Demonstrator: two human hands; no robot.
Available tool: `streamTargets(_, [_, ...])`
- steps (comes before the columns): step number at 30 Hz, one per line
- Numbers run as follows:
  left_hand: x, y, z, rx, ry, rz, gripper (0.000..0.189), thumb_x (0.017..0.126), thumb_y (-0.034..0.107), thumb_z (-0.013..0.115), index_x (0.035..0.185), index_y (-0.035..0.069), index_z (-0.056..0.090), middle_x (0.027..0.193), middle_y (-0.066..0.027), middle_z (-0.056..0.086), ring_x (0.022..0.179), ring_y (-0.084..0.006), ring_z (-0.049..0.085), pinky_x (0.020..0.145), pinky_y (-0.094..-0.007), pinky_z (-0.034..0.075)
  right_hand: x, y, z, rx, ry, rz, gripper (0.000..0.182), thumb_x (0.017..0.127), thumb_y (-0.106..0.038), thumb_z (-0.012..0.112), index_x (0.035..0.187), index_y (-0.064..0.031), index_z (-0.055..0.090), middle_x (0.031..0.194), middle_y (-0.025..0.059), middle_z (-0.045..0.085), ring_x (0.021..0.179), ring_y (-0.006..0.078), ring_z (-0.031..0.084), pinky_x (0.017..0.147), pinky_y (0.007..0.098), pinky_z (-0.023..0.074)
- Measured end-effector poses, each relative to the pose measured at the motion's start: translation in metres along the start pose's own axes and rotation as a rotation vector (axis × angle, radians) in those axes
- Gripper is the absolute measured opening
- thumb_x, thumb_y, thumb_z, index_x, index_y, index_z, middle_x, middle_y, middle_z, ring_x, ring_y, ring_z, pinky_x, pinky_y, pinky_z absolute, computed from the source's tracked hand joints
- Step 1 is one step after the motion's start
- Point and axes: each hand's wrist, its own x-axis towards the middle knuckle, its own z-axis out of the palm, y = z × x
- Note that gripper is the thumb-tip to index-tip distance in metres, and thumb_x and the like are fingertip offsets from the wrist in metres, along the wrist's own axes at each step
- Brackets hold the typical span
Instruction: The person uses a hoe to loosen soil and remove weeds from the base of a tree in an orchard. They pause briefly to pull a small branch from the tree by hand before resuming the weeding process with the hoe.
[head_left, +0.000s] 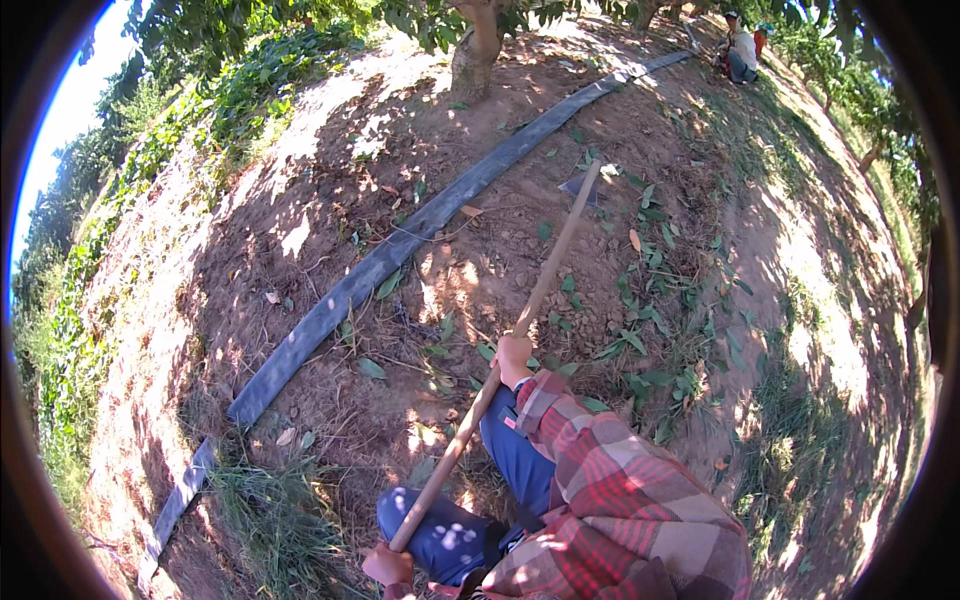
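My right hand (514, 356) is closed around the middle of a long wooden handle (559, 255). My left hand (388, 564) grips the same handle near its lower end, beside my bent knee. The handle slants up and to the right over the ground. At its far end a flat, dark metal hoe blade (581, 189) rests at the soil, close to loose clods and cut green leaves (652, 262). Part of the blade is hidden behind the handle. A red plaid sleeve covers my right arm.
A flat dark hose (360, 277) runs diagonally over the soil left of the handle. Grass tufts (281, 517) partly cover it at lower left. A tree trunk (474, 64) stands ahead. Another person (739, 52) crouches far off at upper right. Leafy plants line the left slope.
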Motion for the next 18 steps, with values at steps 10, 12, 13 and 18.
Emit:
streamTargets(10, [-0.012,-0.037,0.017,-0.051,0.067,0.002,0.014,0.049,0.018,0.064,0.058,0.008,0.060,0.054,-0.0122,0.057,0.050,-0.0321,0.056,0.050,-0.0416,0.045,-0.036,0.008,0.005,0.015,-0.038,0.009,0.017,0.075,-0.003,0.047,0.090,0.0006,0.039,0.051,0.0071,0.040,0.033,0.0186,0.042,0.028,0.0332,0.0363])
streamTargets(12, [-0.011,-0.037,0.018,-0.063,0.095,0.011,0.013,0.049,0.017,0.064,0.057,0.008,0.059,0.053,-0.0119,0.056,0.050,-0.0321,0.056,0.050,-0.0415,0.045,-0.033,0.007,0.004,0.019,-0.042,0.045,0.017,0.075,-0.004,0.050,0.088,-0.0011,0.038,0.056,0.0070,0.042,0.035,0.0181,0.042,0.029,0.0329,0.0363])
streamTargets(13, [-0.011,-0.037,0.020,-0.078,0.111,0.011,0.013,0.049,0.017,0.064,0.057,0.008,0.059,0.053,-0.0119,0.056,0.050,-0.0320,0.056,0.050,-0.0415,0.045,-0.031,0.007,0.003,0.022,-0.044,0.065,0.018,0.075,-0.004,0.051,0.087,-0.0020,0.038,0.058,0.0069,0.043,0.036,0.0178,0.042,0.029,0.0328,0.0363])
streamTargets(18, [-0.009,-0.040,0.027,-0.078,0.084,-0.010,0.012,0.049,0.017,0.063,0.056,0.009,0.059,0.055,-0.0117,0.058,0.051,-0.0314,0.056,0.050,-0.0410,0.045,-0.037,0.001,0.013,-0.011,-0.032,0.057,0.015,0.074,-0.003,0.048,0.083,-0.0036,0.037,0.056,0.0065,0.041,0.035,0.0177,0.041,0.030,0.0326,0.0357])
